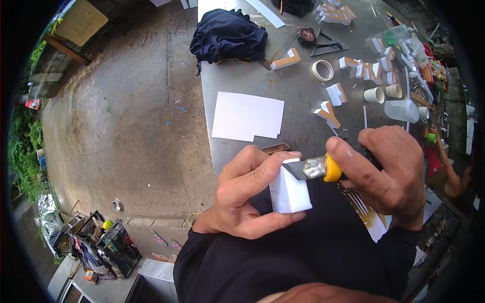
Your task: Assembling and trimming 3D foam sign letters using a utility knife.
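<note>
My left hand (242, 197) grips a small white block (290, 194), its thumb and fingers at the top and bottom. My right hand (384, 179) is closed around a utility knife with a yellow body (332, 169) and a short metal blade (295, 170). The blade lies across the upper part of the block, close to my left fingertips. Both hands are over my dark-clothed lap at the near edge of the metal table.
The metal table (303, 126) holds white paper (247, 113), dark cloth (227, 35), tape roll (322, 70), tape measure (306, 36), several white-and-tan letter pieces (331, 113), cups (374, 95). Another person (449, 179) is at the right. Concrete floor (126, 126) lies left; piled items (101, 247) sit lower left.
</note>
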`<state>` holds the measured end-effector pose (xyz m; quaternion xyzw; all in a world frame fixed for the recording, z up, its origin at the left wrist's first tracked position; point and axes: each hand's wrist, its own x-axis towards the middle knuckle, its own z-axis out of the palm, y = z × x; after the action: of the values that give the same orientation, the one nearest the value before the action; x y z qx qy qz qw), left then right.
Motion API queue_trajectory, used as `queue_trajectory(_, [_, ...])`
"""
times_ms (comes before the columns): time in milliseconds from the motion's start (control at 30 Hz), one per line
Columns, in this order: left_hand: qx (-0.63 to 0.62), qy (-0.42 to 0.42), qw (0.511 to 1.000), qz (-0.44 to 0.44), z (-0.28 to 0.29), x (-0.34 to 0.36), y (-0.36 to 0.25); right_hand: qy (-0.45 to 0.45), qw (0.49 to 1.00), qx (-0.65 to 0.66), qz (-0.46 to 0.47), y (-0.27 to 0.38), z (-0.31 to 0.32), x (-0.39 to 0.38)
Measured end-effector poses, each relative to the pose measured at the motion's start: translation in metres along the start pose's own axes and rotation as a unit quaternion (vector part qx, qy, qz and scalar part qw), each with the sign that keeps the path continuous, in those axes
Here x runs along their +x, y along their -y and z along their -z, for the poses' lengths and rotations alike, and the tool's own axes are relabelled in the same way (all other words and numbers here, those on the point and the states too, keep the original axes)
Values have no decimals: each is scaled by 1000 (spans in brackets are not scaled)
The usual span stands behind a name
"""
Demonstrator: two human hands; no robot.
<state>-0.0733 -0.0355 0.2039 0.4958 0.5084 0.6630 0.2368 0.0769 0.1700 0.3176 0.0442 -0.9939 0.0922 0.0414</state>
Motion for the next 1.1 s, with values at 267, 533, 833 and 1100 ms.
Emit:
queue_trajectory(267, [5,-37,998,-57,-5,0,8,0,1000,3,-2,-1,0,1])
queue_trajectory(533, [21,-6,1000,-13,-3,4,-1,-10,1000,-5,1,-3,2,-2])
queue_trajectory(833, [20,0,1000,-7,-5,6,-2,-9,1000,-8,2,-4,2,-4])
queue_trajectory(1100, [-5,-84,992,-95,-19,1,13,-12,1000,4,4,-4,1,0])
